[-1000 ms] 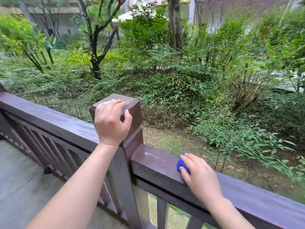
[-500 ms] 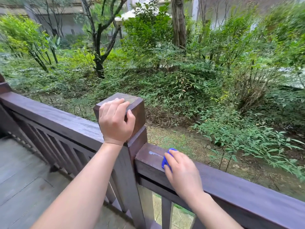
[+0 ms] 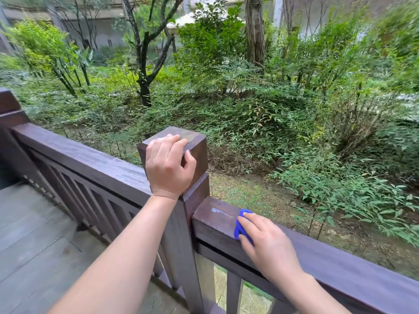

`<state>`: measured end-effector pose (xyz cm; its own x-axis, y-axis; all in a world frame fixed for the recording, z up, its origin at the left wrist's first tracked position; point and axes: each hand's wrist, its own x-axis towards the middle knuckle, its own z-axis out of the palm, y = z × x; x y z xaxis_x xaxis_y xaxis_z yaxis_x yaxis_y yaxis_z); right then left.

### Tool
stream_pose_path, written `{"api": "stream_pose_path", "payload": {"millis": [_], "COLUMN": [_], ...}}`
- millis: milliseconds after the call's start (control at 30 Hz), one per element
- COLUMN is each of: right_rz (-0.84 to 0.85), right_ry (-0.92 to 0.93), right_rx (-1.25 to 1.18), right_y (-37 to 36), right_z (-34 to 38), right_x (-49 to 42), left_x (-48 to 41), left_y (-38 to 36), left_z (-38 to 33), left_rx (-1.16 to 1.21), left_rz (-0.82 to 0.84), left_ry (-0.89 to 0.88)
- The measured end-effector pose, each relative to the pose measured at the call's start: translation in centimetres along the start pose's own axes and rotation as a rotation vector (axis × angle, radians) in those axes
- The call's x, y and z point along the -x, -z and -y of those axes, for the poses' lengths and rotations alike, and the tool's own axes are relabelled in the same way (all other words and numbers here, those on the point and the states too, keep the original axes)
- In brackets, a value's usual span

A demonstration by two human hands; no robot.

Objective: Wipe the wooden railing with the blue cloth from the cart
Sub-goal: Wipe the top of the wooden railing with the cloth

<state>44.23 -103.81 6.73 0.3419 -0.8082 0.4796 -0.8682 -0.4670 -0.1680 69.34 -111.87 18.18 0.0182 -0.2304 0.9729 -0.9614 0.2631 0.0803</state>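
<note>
Grey plank deck (image 3: 34, 241) — beyond, dense green shrubs (image 3: 260, 114), trees, pale building (image 3: 95, 30).

My right hand (image 3: 269, 243) slides the blue cloth (image 3: 243, 225) along the railing (image 3: 340, 266), nearer the post (image 3: 197, 155). It now sits beside the wet streak (image 3: 221, 211).

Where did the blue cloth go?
In the head view, the blue cloth sits at lower right on top of the wooden railing, pressed under the right hand, just right of the square post.
</note>
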Motion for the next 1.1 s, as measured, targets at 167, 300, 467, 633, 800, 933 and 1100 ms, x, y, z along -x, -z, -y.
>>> {"api": "stream_pose_path", "payload": {"millis": [167, 300, 467, 633, 800, 933, 1100], "right_rz": [0.029, 0.026, -0.012, 0.052, 0.089, 0.094, 0.018], "right_ry": [-0.164, 0.077, -0.19, 0.027, -0.086, -0.024, 0.02], "right_rx": [0.006, -0.037, -0.004, -0.083, -0.031, -0.068, -0.074], "right_y": [-0.9, -0.8, -0.8, -1.3, -0.8, -1.7, -1.2], "right_z": [3.2, 2.4, 1.8, 3.3, 1.8, 5.0, 2.4], "right_x": [-3.8, -1.5, -3.2, -3.1, -4.3, -5.3, -3.7], "left_x": [0.0, -0.2, 0.0, -0.1, 0.0, 0.0, 0.1], "left_y": [0.1, -0.1, -0.4, -0.3, -0.4, -0.1, -0.2], "left_z": [0.0, 0.1, 0.2, 0.3, 0.2, 0.2, 0.2], "left_rx": [-0.003, -0.003, 0.0, 0.005, 0.016, 0.012, 0.018], "left_rz": [-0.004, 0.0, -0.007, 0.007, 0.002, 0.01, 0.016], "left_ry": [0.002, -0.005, 0.003, 0.005, 0.015, 0.009, 0.017]}}
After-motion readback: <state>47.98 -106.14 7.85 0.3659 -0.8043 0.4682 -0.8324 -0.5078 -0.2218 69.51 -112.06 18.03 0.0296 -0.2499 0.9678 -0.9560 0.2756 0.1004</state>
